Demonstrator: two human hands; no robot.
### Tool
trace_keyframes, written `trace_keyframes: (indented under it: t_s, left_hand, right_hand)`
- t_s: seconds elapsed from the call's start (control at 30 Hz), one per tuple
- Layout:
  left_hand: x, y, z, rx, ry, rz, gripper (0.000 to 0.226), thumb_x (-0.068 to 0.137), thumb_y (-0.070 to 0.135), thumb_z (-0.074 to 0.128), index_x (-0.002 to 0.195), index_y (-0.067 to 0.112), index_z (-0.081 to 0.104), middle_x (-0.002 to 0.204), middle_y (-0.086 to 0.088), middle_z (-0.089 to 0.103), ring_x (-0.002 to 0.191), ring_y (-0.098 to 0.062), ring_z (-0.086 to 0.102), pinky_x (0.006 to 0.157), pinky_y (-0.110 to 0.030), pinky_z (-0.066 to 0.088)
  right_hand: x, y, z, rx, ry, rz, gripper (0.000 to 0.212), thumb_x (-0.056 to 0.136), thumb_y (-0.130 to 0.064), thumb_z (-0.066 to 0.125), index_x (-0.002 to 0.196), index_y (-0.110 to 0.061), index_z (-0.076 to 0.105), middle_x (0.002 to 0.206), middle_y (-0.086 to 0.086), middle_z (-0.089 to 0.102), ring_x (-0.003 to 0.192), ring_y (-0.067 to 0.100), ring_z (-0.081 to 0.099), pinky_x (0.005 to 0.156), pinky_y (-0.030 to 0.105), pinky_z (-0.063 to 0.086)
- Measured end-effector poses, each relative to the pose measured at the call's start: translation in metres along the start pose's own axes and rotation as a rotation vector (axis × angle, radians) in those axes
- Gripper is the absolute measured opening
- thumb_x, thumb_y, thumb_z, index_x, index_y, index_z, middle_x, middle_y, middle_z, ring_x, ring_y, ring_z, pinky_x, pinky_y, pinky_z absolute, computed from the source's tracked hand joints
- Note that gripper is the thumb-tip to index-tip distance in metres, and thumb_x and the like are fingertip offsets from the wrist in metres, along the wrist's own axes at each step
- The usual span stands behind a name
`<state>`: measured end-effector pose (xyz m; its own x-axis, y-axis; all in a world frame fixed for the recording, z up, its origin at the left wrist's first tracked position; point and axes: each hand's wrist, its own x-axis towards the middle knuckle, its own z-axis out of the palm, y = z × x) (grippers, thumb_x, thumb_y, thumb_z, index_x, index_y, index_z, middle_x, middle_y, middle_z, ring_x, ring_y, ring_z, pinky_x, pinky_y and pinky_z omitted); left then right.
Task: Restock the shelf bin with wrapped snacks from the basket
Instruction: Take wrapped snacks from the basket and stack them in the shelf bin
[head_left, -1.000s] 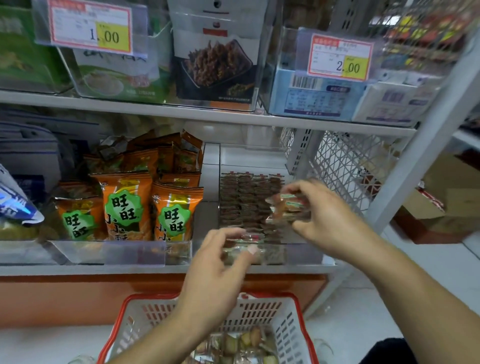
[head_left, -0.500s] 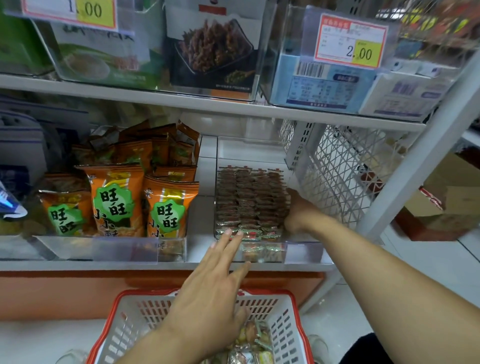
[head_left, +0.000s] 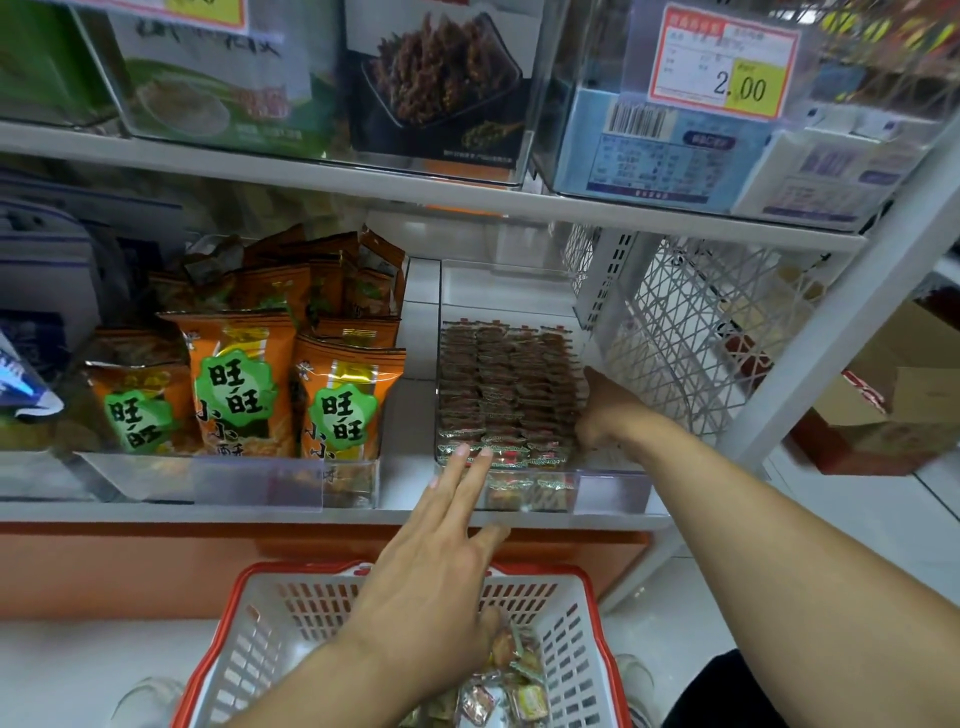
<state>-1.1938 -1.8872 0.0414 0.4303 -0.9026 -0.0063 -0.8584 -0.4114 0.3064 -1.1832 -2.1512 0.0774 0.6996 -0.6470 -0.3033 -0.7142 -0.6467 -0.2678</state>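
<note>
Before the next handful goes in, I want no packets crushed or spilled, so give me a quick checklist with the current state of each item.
1. Left hand free to pick: ok, its fingers are straight and hold nothing, tips at the front row of the shelf bin.
2. Right hand free: cannot tell, its fingers are tucked against the right side of the wrapped snacks.
3. Room left in the bin: ok, bare floor shows behind the back row.
4. Rows tidy: ok, the packets lie in even columns.
5. Stock left in the basket: ok, loose packets lie at its bottom.
6. Neighbouring orange bags out of the way: ok, they stand left of the bin.
</note>
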Motion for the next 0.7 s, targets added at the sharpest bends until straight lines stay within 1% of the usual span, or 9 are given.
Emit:
trace_keyframes:
  t_s: [0.07, 0.13, 0.27, 0.33, 0.4, 0.47, 0.57, 0.63, 0.7]
  left_hand:
    - [0.000, -0.001, 0.001, -0.012, 0.004, 0.002, 0.073, 0.089, 0.057, 0.058, 0.154, 0.031, 0.037, 0.154, 0.004, -0.051, 0.131, -0.007, -0.058, 0.113, -0.031, -0.016]
    - [0.000, -0.001, 0.001, -0.019, 0.009, 0.008, 0.075, 0.089, 0.058, 0.059, 0.155, 0.030, 0.036, 0.159, 0.004, -0.045, 0.133, -0.007, -0.056, 0.114, -0.031, -0.012]
    - [-0.003, -0.004, 0.005, -0.043, 0.105, 0.045, 0.064, 0.090, 0.049, 0.066, 0.149, 0.035, 0.043, 0.167, 0.008, -0.028, 0.145, -0.006, -0.042, 0.114, -0.028, -0.018]
    - [-0.004, -0.008, 0.008, -0.060, 0.285, 0.106, 0.045, 0.090, 0.038, 0.070, 0.133, 0.033, 0.059, 0.171, 0.001, 0.011, 0.158, -0.011, -0.010, 0.125, -0.031, 0.000]
    - [-0.005, -0.010, 0.016, -0.103, 0.407, 0.168, 0.024, 0.087, 0.029, 0.071, 0.111, 0.027, 0.069, 0.149, 0.002, 0.051, 0.149, -0.015, 0.032, 0.122, -0.035, 0.030]
    - [-0.012, -0.015, 0.036, -0.145, 0.328, 0.126, 0.020, 0.087, 0.028, 0.068, 0.107, 0.027, 0.070, 0.129, 0.009, 0.061, 0.131, -0.010, 0.046, 0.111, -0.032, 0.041]
    - [-0.037, -0.035, 0.084, -0.198, -0.081, -0.131, 0.029, 0.091, 0.030, 0.067, 0.119, 0.029, 0.065, 0.131, 0.008, 0.059, 0.127, -0.013, 0.048, 0.109, -0.033, 0.041]
    - [-0.059, -0.055, 0.115, -0.189, -0.373, -0.308, 0.039, 0.092, 0.027, 0.065, 0.130, 0.029, 0.060, 0.142, 0.002, 0.054, 0.131, -0.020, 0.050, 0.109, -0.035, 0.043]
    - [-0.080, -0.075, 0.141, -0.144, -0.584, -0.383, 0.048, 0.094, 0.024, 0.062, 0.141, 0.027, 0.052, 0.153, -0.004, 0.046, 0.136, -0.024, 0.049, 0.110, -0.035, 0.043]
  right_hand:
    - [-0.001, -0.001, -0.002, -0.006, 0.010, -0.026, 0.061, 0.086, 0.009, 0.061, 0.144, -0.004, 0.044, 0.133, 0.016, 0.059, 0.114, 0.032, 0.060, 0.088, 0.034, 0.052]
    - [-0.005, 0.000, -0.003, -0.003, 0.003, -0.007, 0.057, 0.086, 0.008, 0.065, 0.139, -0.002, 0.048, 0.133, 0.017, 0.060, 0.117, 0.032, 0.059, 0.090, 0.032, 0.051]
    - [-0.025, -0.007, -0.007, -0.090, -0.030, -0.004, 0.079, 0.092, -0.003, 0.063, 0.157, -0.006, 0.019, 0.144, 0.018, 0.051, 0.123, 0.033, 0.056, 0.094, 0.033, 0.048]
    - [-0.032, -0.012, -0.017, -0.174, 0.203, -0.123, 0.077, 0.092, -0.001, 0.059, 0.158, -0.011, 0.022, 0.141, 0.020, 0.053, 0.121, 0.035, 0.058, 0.095, 0.036, 0.049]
    - [-0.051, -0.020, -0.019, 0.019, 0.552, -0.382, 0.057, 0.088, -0.001, 0.059, 0.142, -0.019, 0.052, 0.128, 0.010, 0.064, 0.110, 0.026, 0.064, 0.092, 0.034, 0.054]
    - [-0.083, -0.031, 0.003, 0.240, 0.691, -0.736, 0.033, 0.087, -0.006, 0.056, 0.111, -0.026, 0.066, 0.106, -0.009, 0.067, 0.092, 0.009, 0.063, 0.078, 0.029, 0.054]
    - [-0.118, -0.030, 0.072, 0.092, 0.494, -1.002, 0.018, 0.084, -0.014, 0.055, 0.095, -0.025, 0.064, 0.094, -0.010, 0.061, 0.083, 0.010, 0.059, 0.063, 0.030, 0.047]
    - [-0.118, -0.011, 0.127, -0.194, 0.160, -0.909, 0.022, 0.085, -0.015, 0.057, 0.104, -0.026, 0.064, 0.102, -0.008, 0.064, 0.095, 0.018, 0.062, 0.064, 0.032, 0.045]
    - [-0.108, 0.022, 0.173, -0.424, -0.175, -0.662, 0.030, 0.088, -0.017, 0.058, 0.116, -0.025, 0.061, 0.119, -0.002, 0.064, 0.110, 0.023, 0.061, 0.078, 0.035, 0.051]
